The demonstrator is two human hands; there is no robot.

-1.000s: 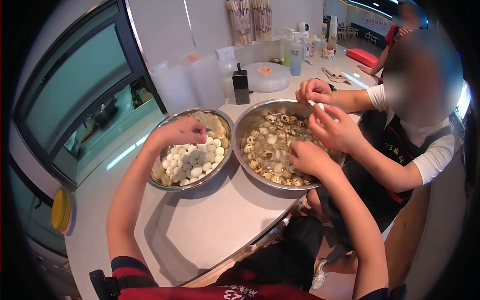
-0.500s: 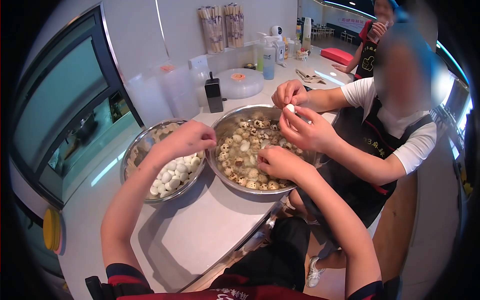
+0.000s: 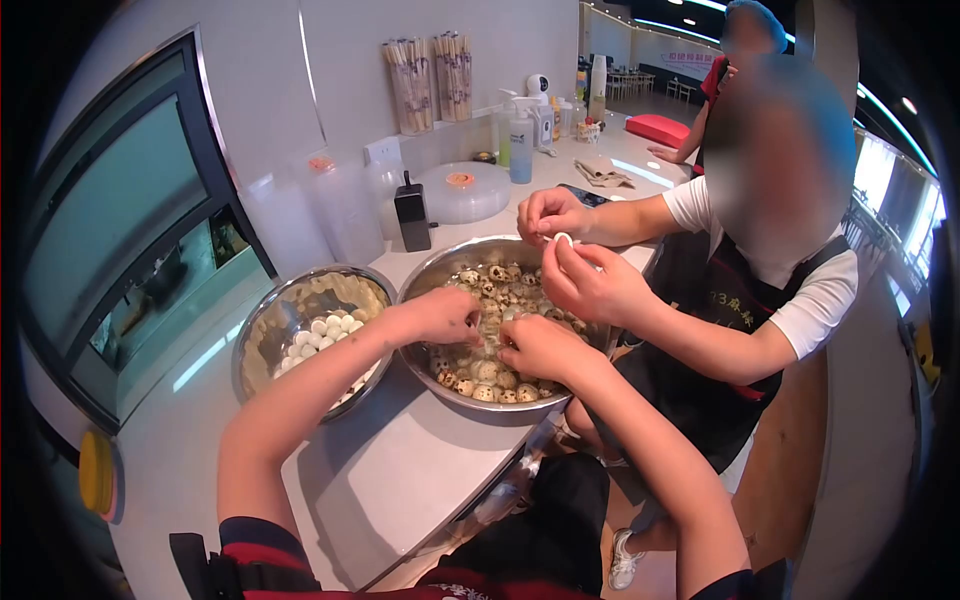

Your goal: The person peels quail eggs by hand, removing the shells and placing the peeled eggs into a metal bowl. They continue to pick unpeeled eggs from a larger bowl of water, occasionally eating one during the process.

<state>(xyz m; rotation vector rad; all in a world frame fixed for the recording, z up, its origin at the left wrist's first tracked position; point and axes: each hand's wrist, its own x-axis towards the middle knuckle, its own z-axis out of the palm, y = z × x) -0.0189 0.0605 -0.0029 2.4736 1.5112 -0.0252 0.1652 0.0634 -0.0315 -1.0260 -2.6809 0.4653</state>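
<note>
A steel bowl (image 3: 462, 402) holds speckled quail eggs (image 3: 484, 392) in cloudy water. Over its left side is my left hand (image 3: 445, 316), its fingers curled down towards the water. My right hand (image 3: 548, 347) is bent over the middle of the same bowl, fingertips drawn together close to my left fingers. What either hand pinches is hidden behind the fingers. To the left, a second steel bowl (image 3: 262, 322) contains peeled white eggs (image 3: 318, 338), partly covered by my left forearm.
Across the bowl, a co-worker's hands (image 3: 590, 280) hold a small white egg. Behind the bowls stand a black box-shaped device (image 3: 411, 212), a round clear plastic container (image 3: 465, 200) and a pump bottle (image 3: 521, 150). Another person stands farther back beside a red object (image 3: 658, 130).
My left hand has moved right and down, from between the bowls to over the quail eggs. My right hand stays at that bowl. The view has shifted slightly.
</note>
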